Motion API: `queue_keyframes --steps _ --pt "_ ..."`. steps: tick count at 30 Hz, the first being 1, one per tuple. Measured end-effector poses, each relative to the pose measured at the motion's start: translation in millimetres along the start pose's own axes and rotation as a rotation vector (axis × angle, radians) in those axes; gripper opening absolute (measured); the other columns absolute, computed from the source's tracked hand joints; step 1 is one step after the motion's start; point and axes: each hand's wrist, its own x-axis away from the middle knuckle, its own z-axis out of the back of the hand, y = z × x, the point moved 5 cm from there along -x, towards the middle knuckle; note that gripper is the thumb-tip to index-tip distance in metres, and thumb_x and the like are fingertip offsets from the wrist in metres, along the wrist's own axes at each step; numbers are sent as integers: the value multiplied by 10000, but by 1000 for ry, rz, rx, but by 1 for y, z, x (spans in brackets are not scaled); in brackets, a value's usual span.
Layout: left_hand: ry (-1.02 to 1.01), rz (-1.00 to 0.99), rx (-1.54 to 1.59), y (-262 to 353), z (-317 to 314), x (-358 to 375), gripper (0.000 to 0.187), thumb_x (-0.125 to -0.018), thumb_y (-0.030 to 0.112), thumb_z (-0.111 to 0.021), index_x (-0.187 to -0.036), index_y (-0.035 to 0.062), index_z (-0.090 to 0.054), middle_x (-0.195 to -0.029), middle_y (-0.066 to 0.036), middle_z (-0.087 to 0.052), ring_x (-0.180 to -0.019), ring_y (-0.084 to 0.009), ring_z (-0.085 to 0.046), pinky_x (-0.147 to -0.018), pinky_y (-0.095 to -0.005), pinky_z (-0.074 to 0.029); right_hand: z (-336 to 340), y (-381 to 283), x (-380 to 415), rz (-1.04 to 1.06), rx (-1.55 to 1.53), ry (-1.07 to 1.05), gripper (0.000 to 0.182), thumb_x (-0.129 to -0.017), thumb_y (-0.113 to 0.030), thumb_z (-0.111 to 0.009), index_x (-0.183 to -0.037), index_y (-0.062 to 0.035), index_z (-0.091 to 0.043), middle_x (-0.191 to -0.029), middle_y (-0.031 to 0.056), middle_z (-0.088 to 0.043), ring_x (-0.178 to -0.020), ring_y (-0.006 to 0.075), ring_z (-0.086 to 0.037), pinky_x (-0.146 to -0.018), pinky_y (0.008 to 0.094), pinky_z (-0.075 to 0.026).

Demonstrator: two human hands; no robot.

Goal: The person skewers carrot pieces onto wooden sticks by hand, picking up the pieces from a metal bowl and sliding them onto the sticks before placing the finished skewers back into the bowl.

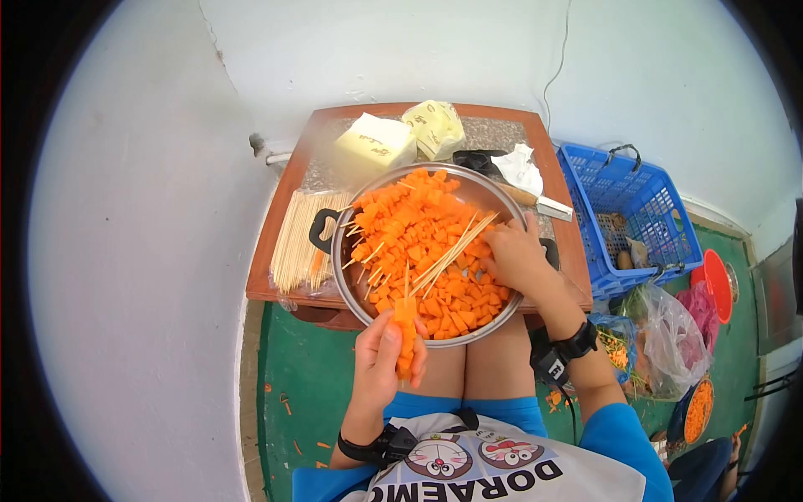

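Observation:
My left hand is closed around a carrot skewer, a bamboo stick with several orange chunks on it, its bare tip pointing up at the pan's near rim. Cut carrot pieces fill the wide steel pan. My right hand reaches into the pan's right side, fingers curled down at the carrot pieces; what they pinch, if anything, is hidden. Beside those fingers, a few loose bamboo sticks lie across the carrots. Finished-looking carrot skewers are heaped at the pan's upper left.
Left of the pan lies a pack of bamboo sticks on the wooden table. Tissue packs and a wood-handled knife sit behind it. To the right stand a blue crate, plastic bags and a carrot-filled bowl near another person.

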Motion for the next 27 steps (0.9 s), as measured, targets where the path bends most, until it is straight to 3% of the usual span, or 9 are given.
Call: queue_keyframes --steps 7,9,10,12,13,15,16,18,27 --pt "0 47 -23 -3 0 0 364 -865 350 -351 -856 1 -454 -493 -42 -424 -363 -68 -377 -353 -171 -291 -4 -4 -3 -45 138 -47 266 -635 -174 -629 -853 -59 -530 -762 71 -546 -869 241 -476 -946 470 -151" --pt "10 63 -41 -5 1 -1 347 -866 338 -356 -854 9 -462 -490 -34 -424 -360 -56 -359 -351 -163 -272 12 -5 1 8 -90 158 257 -654 -160 -619 -862 -40 -529 -747 82 -539 -791 242 -496 -887 457 -271" --pt "11 62 -41 -6 1 -2 347 -866 338 -356 -854 9 -462 -490 -34 -424 -360 -56 -359 -351 -163 -272 15 -6 1 10 -91 158 257 -654 -160 -619 -862 -40 -529 -747 82 -539 -791 242 -496 -887 457 -271" --pt "23 89 -74 -9 0 -3 321 -870 317 -356 -852 16 -467 -485 -24 -421 -359 -47 -341 -351 -158 -255 27 -5 1 28 -607 231 228 -744 -156 -553 -909 -2 -517 -745 75 -539 -698 198 -509 -747 382 -406" --pt "24 89 -74 -8 -1 -3 321 -870 317 -356 -852 16 -467 -485 -24 -421 -359 -47 -341 -351 -158 -255 31 -7 3 29 -607 230 228 -744 -156 -553 -909 -2 -517 -745 75 -539 -698 198 -509 -747 382 -406" --pt "-27 156 -180 -8 -6 -4 283 -870 287 -368 -815 28 -466 -481 -11 -416 -365 -35 -328 -352 -155 -246 24 -12 12 -100 -1482 51 248 -816 -188 -480 -942 25 -504 -755 63 -527 -655 142 -504 -610 285 -446" --pt "-27 157 -180 -8 -8 -5 283 -870 287 -368 -815 28 -466 -481 -11 -416 -365 -35 -328 -352 -155 -246 28 -16 16 -101 -1483 51 248 -816 -188 -480 -942 25 -504 -755 63 -527 -655 142 -504 -610 285 -446" --pt "-35 205 -206 -11 -12 -5 255 -869 265 -382 -766 43 -454 -479 3 -411 -373 -23 -317 -351 -153 -236 26 -32 24 -113 -2111 -201 295 -841 -234 -443 -973 26 -485 -773 54 -511 -662 106 -497 -592 244 -452" --pt "-56 204 -249 -14 -16 -6 249 -863 239 -406 -717 41 -441 -489 19 -406 -426 -15 -325 -389 -155 -247 14 -43 30 -206 -2450 -352 364 -861 -342 -359 -919 0 -469 -675 45 -467 -580 103 -489 -466 229 -451"
